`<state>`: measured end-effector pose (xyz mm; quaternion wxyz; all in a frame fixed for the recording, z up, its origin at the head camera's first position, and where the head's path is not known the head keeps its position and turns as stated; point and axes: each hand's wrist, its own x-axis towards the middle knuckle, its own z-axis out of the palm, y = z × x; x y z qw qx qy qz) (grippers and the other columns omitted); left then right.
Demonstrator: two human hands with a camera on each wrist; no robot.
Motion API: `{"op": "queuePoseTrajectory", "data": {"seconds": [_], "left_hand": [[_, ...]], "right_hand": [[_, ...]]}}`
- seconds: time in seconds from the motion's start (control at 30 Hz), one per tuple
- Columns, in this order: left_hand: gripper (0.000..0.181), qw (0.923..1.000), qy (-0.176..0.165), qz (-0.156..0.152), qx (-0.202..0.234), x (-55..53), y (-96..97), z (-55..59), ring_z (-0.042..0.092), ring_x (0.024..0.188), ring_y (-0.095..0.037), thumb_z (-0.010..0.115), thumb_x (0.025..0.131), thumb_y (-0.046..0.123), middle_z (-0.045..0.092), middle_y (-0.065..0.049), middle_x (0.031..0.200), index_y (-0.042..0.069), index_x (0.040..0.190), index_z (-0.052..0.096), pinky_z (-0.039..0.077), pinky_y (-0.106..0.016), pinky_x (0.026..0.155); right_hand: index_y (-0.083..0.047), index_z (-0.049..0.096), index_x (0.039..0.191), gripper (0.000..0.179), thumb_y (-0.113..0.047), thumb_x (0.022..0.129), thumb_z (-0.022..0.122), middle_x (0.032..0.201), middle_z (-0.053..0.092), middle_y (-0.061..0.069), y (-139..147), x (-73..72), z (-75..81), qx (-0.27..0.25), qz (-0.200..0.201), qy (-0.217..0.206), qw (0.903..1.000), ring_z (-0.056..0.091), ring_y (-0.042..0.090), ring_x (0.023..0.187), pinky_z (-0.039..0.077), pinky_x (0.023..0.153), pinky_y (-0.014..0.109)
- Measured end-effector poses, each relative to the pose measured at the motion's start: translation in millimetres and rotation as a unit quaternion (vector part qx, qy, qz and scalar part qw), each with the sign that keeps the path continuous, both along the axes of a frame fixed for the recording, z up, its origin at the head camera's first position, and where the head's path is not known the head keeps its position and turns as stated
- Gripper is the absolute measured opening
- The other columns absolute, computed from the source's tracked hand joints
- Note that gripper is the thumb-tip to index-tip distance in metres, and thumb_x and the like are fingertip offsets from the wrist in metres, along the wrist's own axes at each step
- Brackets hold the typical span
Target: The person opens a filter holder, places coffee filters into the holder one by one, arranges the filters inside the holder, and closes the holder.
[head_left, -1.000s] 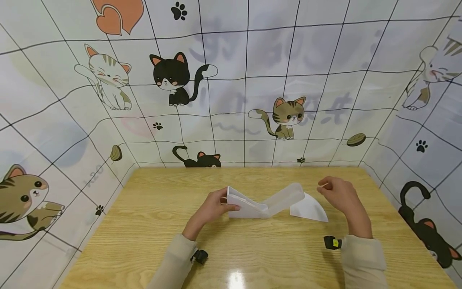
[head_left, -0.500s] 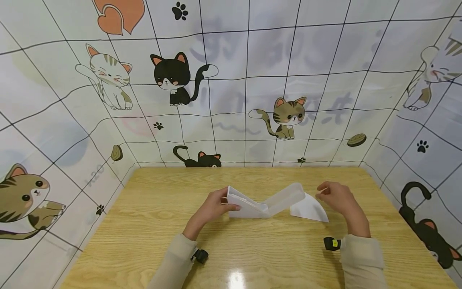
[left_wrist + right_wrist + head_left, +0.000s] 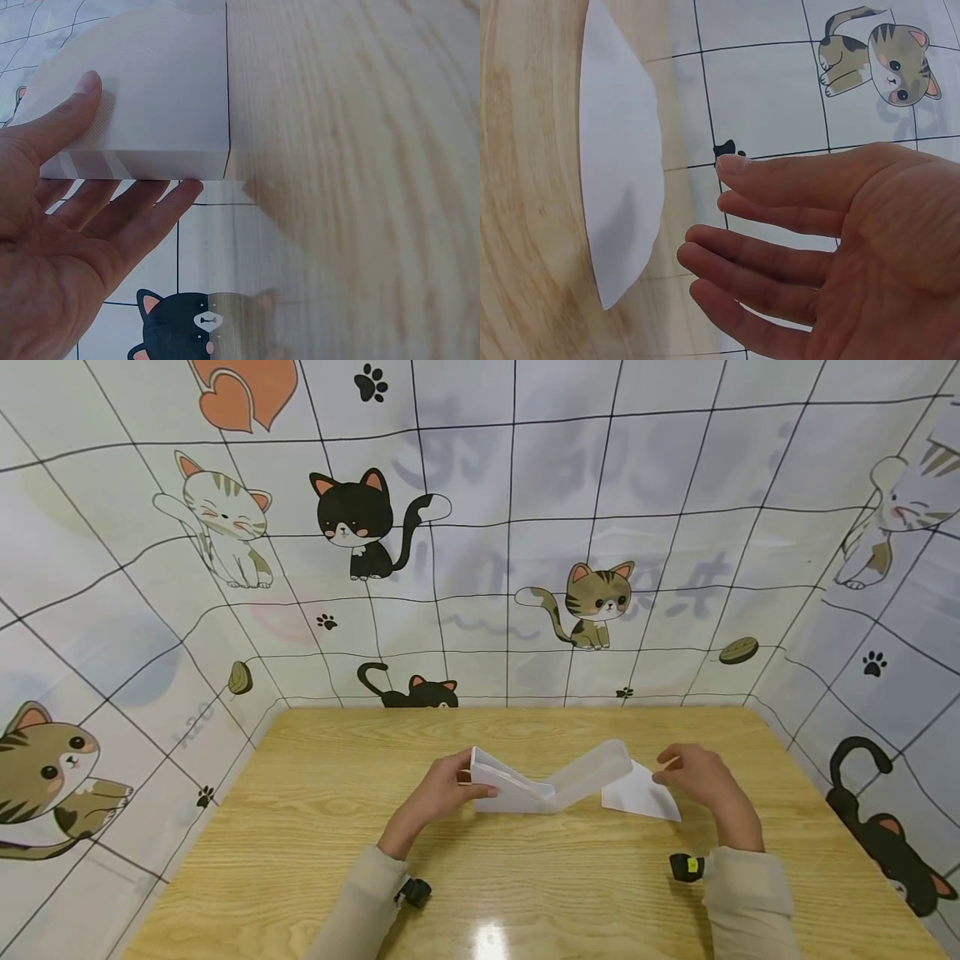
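A white wedge-shaped box (image 3: pixel 510 795) stands on edge on the table, its translucent lid (image 3: pixel 588 777) swung out to the right. My left hand (image 3: pixel 442 789) holds the box's left end; the left wrist view has the thumb on the box's flat face (image 3: pixel 157 82) and the fingers at its narrow side. White layers show between the box walls. Flat on the table, right of the lid, lies a white fan-shaped sheet (image 3: pixel 639 797), partly covered by the lid in the head view. Close over its right side hovers my right hand (image 3: pixel 697 775), holding nothing, fingers loosely bent.
The wooden table (image 3: pixel 300 877) backs onto a white gridded wall covering (image 3: pixel 480 610) printed with cartoon cats, which also closes off both sides. A small black camera (image 3: pixel 686 867) sits at the right wrist, another (image 3: pixel 414 893) at the left.
My right hand has come down and slightly left, closer to the fan-shaped sheet. The left hand, box and lid stay where they were.
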<state>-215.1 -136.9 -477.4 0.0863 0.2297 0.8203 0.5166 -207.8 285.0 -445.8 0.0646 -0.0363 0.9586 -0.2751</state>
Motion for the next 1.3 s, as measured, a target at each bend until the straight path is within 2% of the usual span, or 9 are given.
{"op": "queuePoseTrajectory", "data": {"seconds": [0.4,0.63,0.93,1.3], "left_hand": [[0.034,1.0000,0.002,-0.002,0.000,0.5,-0.5,1.1,0.075,0.106,-0.029,0.080,0.092,0.017,0.074,-0.011,0.118,0.010,0.123,0.067,0.064,-0.036,0.084],[0.034,1.0000,0.005,-0.001,0.001,0.4,-0.9,0.5,0.075,0.106,-0.029,0.080,0.092,0.018,0.074,-0.011,0.118,0.010,0.123,0.067,0.064,-0.037,0.085],[0.034,1.0000,0.002,-0.004,0.000,0.5,0.4,0.5,0.075,0.106,-0.028,0.080,0.092,0.017,0.074,-0.010,0.118,0.011,0.123,0.067,0.063,-0.036,0.085],[0.033,1.0000,0.005,-0.002,-0.001,-0.3,0.1,-0.4,0.075,0.106,-0.028,0.080,0.092,0.018,0.074,-0.011,0.118,0.011,0.122,0.068,0.063,-0.035,0.085]], "right_hand": [[0.010,0.062,0.123,0.044,-0.019,0.092,0.074,0.117,0.067,0.035,0.6,-4.0,-13.1,-0.011,-0.017,-0.022,0.9995,0.067,0.045,0.101,0.057,0.081,0.053],[0.008,0.064,0.122,0.051,-0.029,0.089,0.079,0.122,0.067,0.032,-2.8,-1.1,-17.6,0.003,-0.041,-0.026,0.9988,0.065,0.046,0.105,0.054,0.083,0.054],[0.007,0.063,0.120,0.056,-0.033,0.086,0.083,0.121,0.065,0.031,-5.8,-0.7,-23.8,0.012,-0.065,-0.044,0.9969,0.063,0.042,0.100,0.053,0.077,0.048],[0.008,0.063,0.118,0.049,-0.021,0.084,0.083,0.120,0.065,0.032,-9.5,-2.7,-24.3,0.007,-0.072,-0.043,0.9964,0.062,0.042,0.099,0.052,0.077,0.049]]}}
